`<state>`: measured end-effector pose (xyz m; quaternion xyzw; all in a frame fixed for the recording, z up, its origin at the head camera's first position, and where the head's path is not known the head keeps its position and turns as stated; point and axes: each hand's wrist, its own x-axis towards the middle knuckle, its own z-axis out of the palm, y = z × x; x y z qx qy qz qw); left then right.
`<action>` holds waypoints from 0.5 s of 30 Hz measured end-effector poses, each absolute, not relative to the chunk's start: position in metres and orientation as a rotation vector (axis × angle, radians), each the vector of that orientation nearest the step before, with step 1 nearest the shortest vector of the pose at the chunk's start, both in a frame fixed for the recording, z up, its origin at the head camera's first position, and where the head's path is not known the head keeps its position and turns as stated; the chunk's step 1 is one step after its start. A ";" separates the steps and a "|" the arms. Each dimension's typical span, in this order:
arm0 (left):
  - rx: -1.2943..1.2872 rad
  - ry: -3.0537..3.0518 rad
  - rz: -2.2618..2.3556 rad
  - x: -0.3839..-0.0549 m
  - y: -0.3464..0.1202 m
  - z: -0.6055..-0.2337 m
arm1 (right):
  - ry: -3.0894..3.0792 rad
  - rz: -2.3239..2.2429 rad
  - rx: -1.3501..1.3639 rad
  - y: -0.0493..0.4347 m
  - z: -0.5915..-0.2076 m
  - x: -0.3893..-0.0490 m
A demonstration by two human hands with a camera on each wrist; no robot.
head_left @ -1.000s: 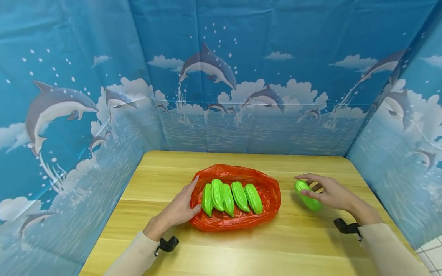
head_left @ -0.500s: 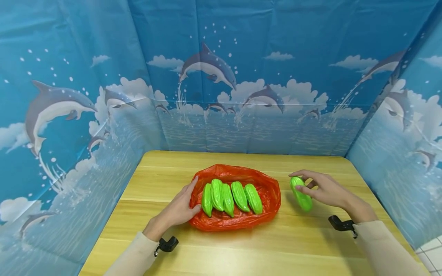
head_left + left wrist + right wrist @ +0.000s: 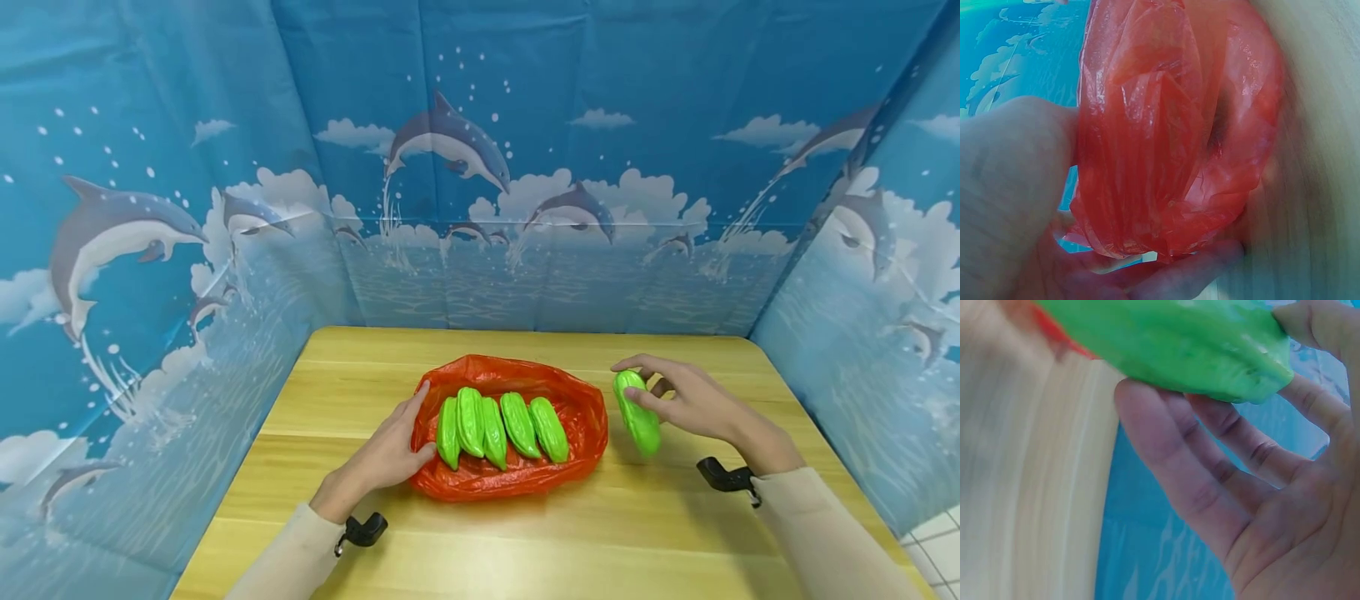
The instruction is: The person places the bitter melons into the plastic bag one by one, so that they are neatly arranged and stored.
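My left hand (image 3: 384, 446) holds the left end of a red plastic bag (image 3: 495, 486), its thumb over the rim. The bag lies spread open on the table. Several glossy, ridged green toy vegetables (image 3: 517, 425), long like bitter melons, lie side by side inside it. In the left wrist view the bag's crinkled side (image 3: 1147, 156) fills the middle, with fingers below it. Just right of the bag, my right hand (image 3: 697, 404) grips another green toy vegetable (image 3: 637, 412) near its far end. In the right wrist view this toy vegetable (image 3: 1191, 347) sits between thumb and fingertips.
The light wooden table (image 3: 495, 558) carries the bag. Blue curtains (image 3: 480, 283) printed with dolphins enclose its back and both sides. A black wrist camera (image 3: 366, 529) sits on the left wrist and another black camera (image 3: 726, 475) on the right. White floor tiles (image 3: 937, 542) show at lower right.
My right hand has moved left with the green toy vegetable, closer to the bag's right end. The left hand stays at the bag, and the toy vegetables inside have not moved.
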<state>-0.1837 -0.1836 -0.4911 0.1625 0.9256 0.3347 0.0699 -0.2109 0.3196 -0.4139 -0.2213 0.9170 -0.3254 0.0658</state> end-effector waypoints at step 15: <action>0.459 2.782 1.024 -0.184 -0.183 -0.491 | 2.753 -0.985 -0.717 0.278 -0.402 -0.223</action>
